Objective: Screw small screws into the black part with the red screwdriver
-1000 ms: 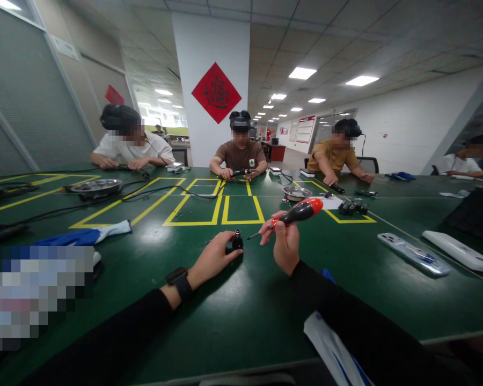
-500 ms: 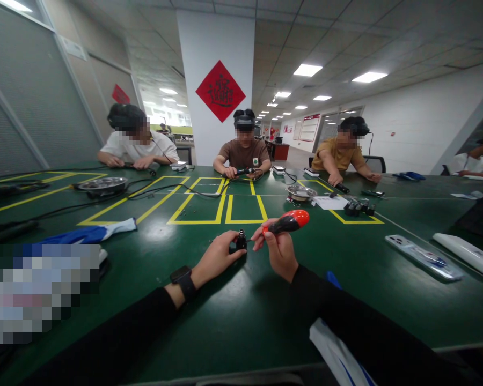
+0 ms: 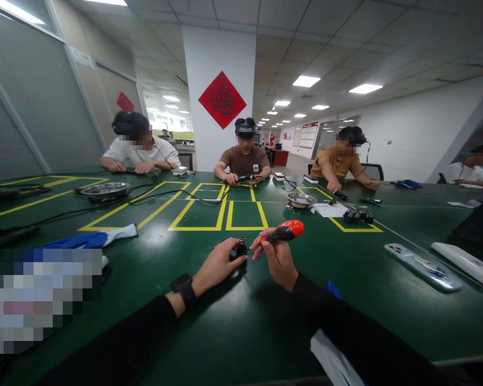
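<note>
Just below the centre of the frame, the left hand (image 3: 217,265) steadies a small black part (image 3: 240,249) upright on the green desk (image 3: 233,321), its fingers closed around the part's base. Right beside it, the right hand (image 3: 277,256) grips a screwdriver (image 3: 282,232) with a red and black handle, fingers wrapped round the handle's lower end; the handle slants up to the right and the tip points left at the top of the part. Whether the tip has seated there is too small to tell. The step in hand looks like driving or loosening a screw in that part. The next move probably calls for keeping the part from turning while the screwdriver twists in line with it. Across the desk in the upper half, three people (image 3: 244,158) sit working.
</note>
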{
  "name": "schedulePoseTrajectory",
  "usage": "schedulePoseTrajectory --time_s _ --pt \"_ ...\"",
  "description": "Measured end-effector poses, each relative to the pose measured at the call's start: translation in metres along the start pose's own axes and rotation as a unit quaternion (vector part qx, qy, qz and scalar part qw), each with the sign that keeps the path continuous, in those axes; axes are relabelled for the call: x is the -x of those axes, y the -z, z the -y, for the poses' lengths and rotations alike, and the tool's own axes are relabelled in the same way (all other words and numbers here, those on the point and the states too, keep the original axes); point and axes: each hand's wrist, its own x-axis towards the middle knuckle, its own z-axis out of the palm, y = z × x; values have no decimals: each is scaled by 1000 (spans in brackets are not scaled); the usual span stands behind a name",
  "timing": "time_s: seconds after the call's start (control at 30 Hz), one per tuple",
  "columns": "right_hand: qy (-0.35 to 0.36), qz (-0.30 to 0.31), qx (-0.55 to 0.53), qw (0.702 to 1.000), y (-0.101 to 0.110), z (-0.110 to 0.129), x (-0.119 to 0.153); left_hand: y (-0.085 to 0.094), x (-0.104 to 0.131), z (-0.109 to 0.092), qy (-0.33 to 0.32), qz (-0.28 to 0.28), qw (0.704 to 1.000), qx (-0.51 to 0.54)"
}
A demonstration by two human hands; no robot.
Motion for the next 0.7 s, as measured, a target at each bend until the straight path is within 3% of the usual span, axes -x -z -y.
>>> schedulePoseTrajectory --time_s 0.17,0.33,0.43,0.57,0.63,0.7 --pt "3 -20 -27 999 -1 2 0 0 0 -1 9 -3 1000 11" --pt "25 -117 -48 992 0 9 -3 -1 -1 1 16 0 1000 -1" --pt "41 -167 -36 985 3 13 -6 13 -5 -8 14 -33 999 -29" --pt "30 -192 -18 981 6 12 -8 45 8 -47 32 -117 992 -34" --pt "12 -189 -20 982 7 9 -8 51 38 -77 54 -161 985 36" --pt "-7 -180 -26 983 7 6 -8 47 81 -105 69 -150 979 121"
